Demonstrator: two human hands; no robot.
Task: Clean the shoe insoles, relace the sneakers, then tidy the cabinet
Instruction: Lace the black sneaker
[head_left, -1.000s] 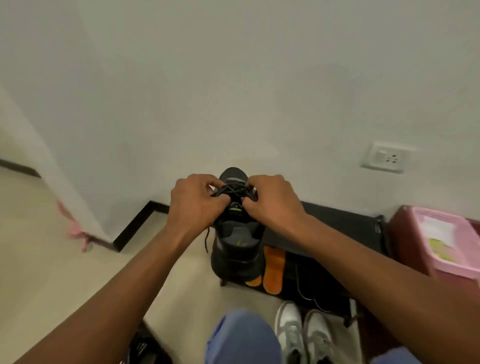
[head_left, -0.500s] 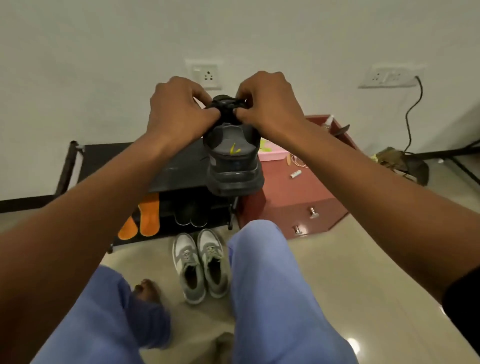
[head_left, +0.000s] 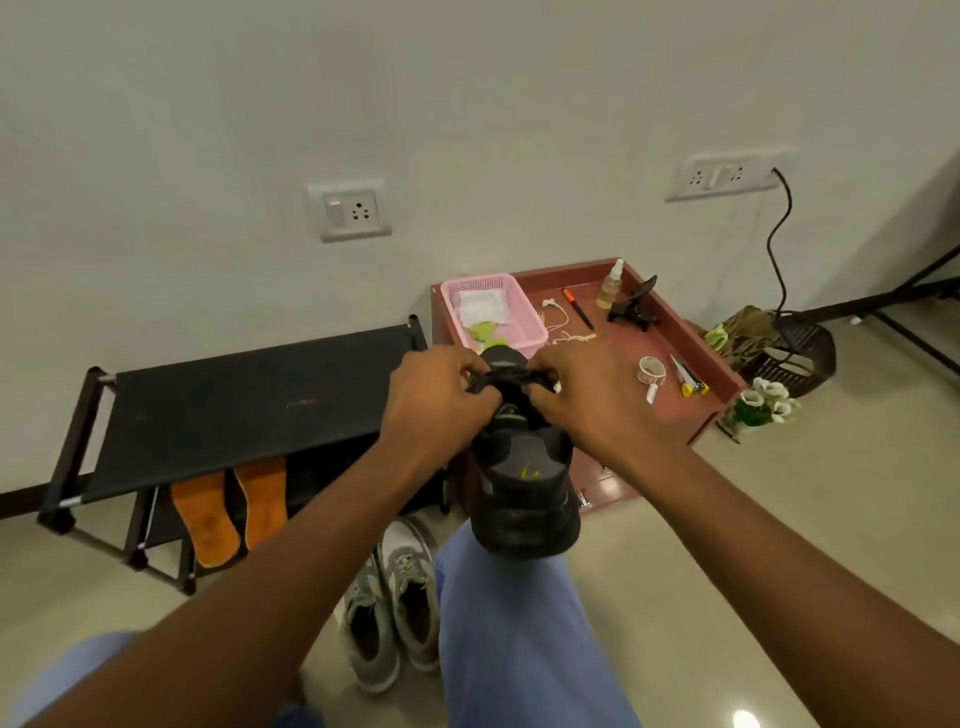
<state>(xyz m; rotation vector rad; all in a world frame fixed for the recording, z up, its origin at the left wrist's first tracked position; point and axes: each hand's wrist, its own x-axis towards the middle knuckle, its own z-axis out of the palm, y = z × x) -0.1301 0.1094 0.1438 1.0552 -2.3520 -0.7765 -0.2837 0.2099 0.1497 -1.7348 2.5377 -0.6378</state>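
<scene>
So, count time: one black sneaker (head_left: 524, 488) sits heel-toward-camera on the knee at center frame, with the left hand (head_left: 439, 400) and right hand (head_left: 584, 400) both pinching its black laces (head_left: 511, 376) up top. Two grey sneakers (head_left: 392, 597) sit side by side on the beige floor (head_left: 753, 545) at 6 o'clock. Two orange insoles (head_left: 231, 506) lean in the black shoe rack (head_left: 249, 410) at 9 o'clock. At 1 o'clock, one red cabinet (head_left: 696, 358) holds one pink basket (head_left: 493, 309). Two wall sockets (head_left: 349, 210) on the white wall.
</scene>
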